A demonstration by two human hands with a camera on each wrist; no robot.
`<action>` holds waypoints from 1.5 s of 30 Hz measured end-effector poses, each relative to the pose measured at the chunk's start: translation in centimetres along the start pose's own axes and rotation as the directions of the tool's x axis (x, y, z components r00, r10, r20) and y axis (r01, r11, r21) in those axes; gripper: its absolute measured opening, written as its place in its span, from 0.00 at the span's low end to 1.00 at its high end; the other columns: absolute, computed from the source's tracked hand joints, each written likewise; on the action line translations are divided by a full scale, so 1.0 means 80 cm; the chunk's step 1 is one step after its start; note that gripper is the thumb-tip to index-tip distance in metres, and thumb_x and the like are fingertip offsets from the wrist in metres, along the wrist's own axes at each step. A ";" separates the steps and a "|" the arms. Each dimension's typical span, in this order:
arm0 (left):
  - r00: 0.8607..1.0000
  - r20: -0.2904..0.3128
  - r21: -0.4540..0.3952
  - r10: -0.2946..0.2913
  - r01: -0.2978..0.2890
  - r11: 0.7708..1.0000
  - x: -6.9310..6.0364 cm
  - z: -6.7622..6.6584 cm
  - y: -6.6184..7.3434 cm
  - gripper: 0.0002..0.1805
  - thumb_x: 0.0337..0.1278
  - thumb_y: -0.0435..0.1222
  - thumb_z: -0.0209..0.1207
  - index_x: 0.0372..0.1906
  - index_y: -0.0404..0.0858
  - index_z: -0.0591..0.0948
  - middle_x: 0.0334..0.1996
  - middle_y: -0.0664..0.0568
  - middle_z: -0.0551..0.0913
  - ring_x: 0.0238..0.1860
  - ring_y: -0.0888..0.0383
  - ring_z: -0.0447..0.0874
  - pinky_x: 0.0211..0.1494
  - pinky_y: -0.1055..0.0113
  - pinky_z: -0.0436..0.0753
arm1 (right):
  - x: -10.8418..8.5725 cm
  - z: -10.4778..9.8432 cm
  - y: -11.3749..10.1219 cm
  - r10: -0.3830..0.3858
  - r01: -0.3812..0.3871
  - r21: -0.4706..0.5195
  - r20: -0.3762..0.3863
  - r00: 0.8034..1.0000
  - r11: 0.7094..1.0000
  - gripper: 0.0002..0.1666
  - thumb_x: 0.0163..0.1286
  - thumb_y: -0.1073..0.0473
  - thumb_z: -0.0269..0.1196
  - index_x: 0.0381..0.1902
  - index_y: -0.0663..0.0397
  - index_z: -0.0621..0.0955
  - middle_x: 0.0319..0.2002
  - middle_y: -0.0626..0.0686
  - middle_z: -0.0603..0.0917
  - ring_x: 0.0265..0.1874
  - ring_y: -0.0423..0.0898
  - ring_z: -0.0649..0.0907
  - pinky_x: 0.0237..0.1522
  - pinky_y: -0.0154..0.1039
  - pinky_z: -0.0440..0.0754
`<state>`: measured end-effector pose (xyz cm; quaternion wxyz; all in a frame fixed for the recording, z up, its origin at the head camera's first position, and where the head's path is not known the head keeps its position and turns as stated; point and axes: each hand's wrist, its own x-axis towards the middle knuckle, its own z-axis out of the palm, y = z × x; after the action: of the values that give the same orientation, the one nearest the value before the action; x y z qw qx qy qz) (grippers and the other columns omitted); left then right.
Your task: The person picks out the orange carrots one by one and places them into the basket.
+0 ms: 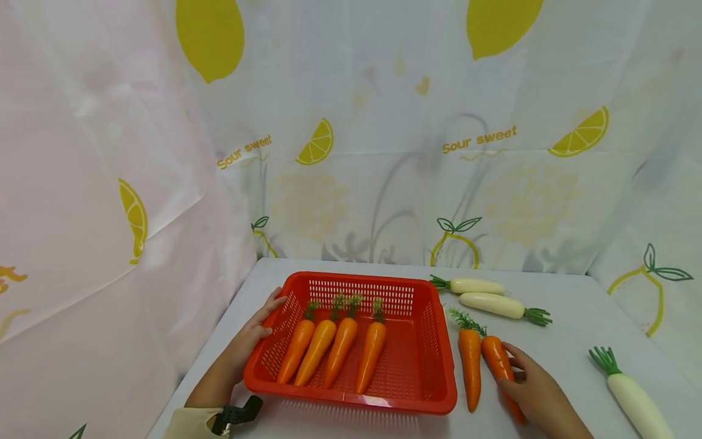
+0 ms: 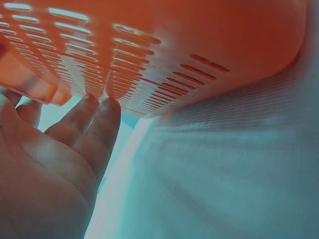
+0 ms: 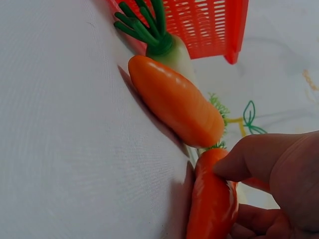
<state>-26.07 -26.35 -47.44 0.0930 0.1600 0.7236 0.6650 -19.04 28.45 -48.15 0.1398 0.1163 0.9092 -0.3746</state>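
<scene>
A red plastic basket (image 1: 399, 405) with slotted walls holds several orange carrots (image 1: 341, 350) with green tops, side by side. My left hand (image 1: 253, 334) is at the basket's left side. In the left wrist view its fairly straight fingers (image 2: 102, 127) touch the slotted outer wall. To the right of the basket, my right hand (image 1: 534, 390) pinches a carrot (image 1: 498, 360) lying on the table, thumb on one side and fingers on the other. Another carrot (image 1: 470, 369) lies just left of it, beside the basket.
Two white radishes (image 1: 490, 303) with green leaves lie behind the loose carrots, near the basket's back right corner. A third radish (image 1: 636, 405) lies at the far right of the white table (image 1: 576, 341). Lemon-print cloth (image 1: 373, 183) hangs behind and at the sides.
</scene>
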 end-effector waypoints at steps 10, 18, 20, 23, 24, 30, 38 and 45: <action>1.000 0.017 0.006 0.008 -0.008 1.000 -0.004 -0.001 -0.002 0.42 0.61 0.26 0.39 0.83 0.42 0.57 0.87 0.59 0.32 0.85 0.39 0.24 0.65 0.76 0.74 | -0.007 0.002 0.000 0.018 -0.018 0.011 -0.034 0.999 1.000 0.49 0.69 0.57 0.67 0.81 0.63 0.57 0.68 0.76 0.72 0.63 0.72 0.77 0.55 0.64 0.82; 1.000 0.015 -0.009 0.016 -0.016 1.000 -0.003 0.000 -0.003 0.42 0.60 0.25 0.38 0.83 0.39 0.56 0.87 0.57 0.30 0.85 0.38 0.25 0.65 0.75 0.75 | -0.003 -0.001 0.004 0.038 -0.037 0.043 -0.029 0.999 0.998 0.50 0.68 0.55 0.67 0.81 0.62 0.57 0.69 0.77 0.71 0.66 0.73 0.75 0.55 0.64 0.82; 1.000 0.015 0.000 0.015 -0.015 1.000 -0.002 0.000 -0.003 0.42 0.61 0.25 0.38 0.83 0.40 0.56 0.87 0.58 0.31 0.85 0.39 0.24 0.65 0.75 0.75 | -0.005 -0.003 0.004 0.037 -0.036 0.047 -0.027 0.999 0.998 0.49 0.69 0.55 0.66 0.81 0.62 0.57 0.70 0.77 0.71 0.66 0.73 0.75 0.55 0.64 0.82; 1.000 0.010 0.004 0.012 -0.012 1.000 -0.001 0.001 -0.003 0.42 0.61 0.25 0.39 0.83 0.42 0.57 0.87 0.59 0.32 0.85 0.39 0.25 0.65 0.75 0.75 | -0.006 -0.007 0.005 0.040 -0.039 0.057 -0.026 0.999 0.998 0.47 0.71 0.56 0.64 0.81 0.62 0.57 0.70 0.77 0.71 0.66 0.73 0.74 0.54 0.63 0.83; 1.000 0.009 0.005 0.012 -0.012 1.000 -0.001 0.001 -0.003 0.42 0.61 0.25 0.39 0.83 0.42 0.57 0.87 0.60 0.32 0.85 0.39 0.25 0.65 0.75 0.75 | -0.007 -0.008 0.006 0.040 -0.039 0.065 -0.024 0.999 0.997 0.47 0.71 0.56 0.63 0.81 0.63 0.56 0.70 0.77 0.70 0.66 0.74 0.74 0.54 0.62 0.84; 1.000 0.018 -0.003 0.025 -0.025 1.000 0.000 -0.001 -0.003 0.42 0.61 0.25 0.40 0.83 0.41 0.57 0.87 0.59 0.32 0.85 0.38 0.25 0.66 0.75 0.74 | -0.008 -0.012 0.008 0.056 -0.052 0.133 -0.027 0.998 0.990 0.45 0.73 0.56 0.58 0.81 0.64 0.54 0.71 0.78 0.68 0.66 0.75 0.73 0.53 0.62 0.84; 0.999 0.023 -0.010 0.033 -0.033 0.999 0.002 -0.002 -0.003 0.41 0.61 0.25 0.39 0.83 0.40 0.56 0.87 0.59 0.31 0.85 0.38 0.24 0.66 0.75 0.75 | -0.007 -0.011 0.004 0.043 -0.024 0.243 -0.070 0.997 0.970 0.44 0.75 0.57 0.57 0.82 0.64 0.54 0.72 0.79 0.66 0.66 0.72 0.75 0.53 0.54 0.87; 1.000 0.018 -0.042 0.021 -0.020 0.999 0.003 0.000 -0.001 0.42 0.60 0.25 0.40 0.83 0.39 0.56 0.87 0.57 0.30 0.85 0.37 0.26 0.65 0.72 0.78 | -0.012 -0.009 -0.002 0.023 0.001 0.454 -0.048 0.999 0.891 0.43 0.79 0.58 0.53 0.84 0.59 0.50 0.76 0.76 0.61 0.69 0.67 0.73 0.51 0.43 0.86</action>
<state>-26.28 -26.30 -47.48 0.0963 0.1716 0.7069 0.6794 -18.30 28.75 -47.21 0.0873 0.1603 0.7993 -0.5725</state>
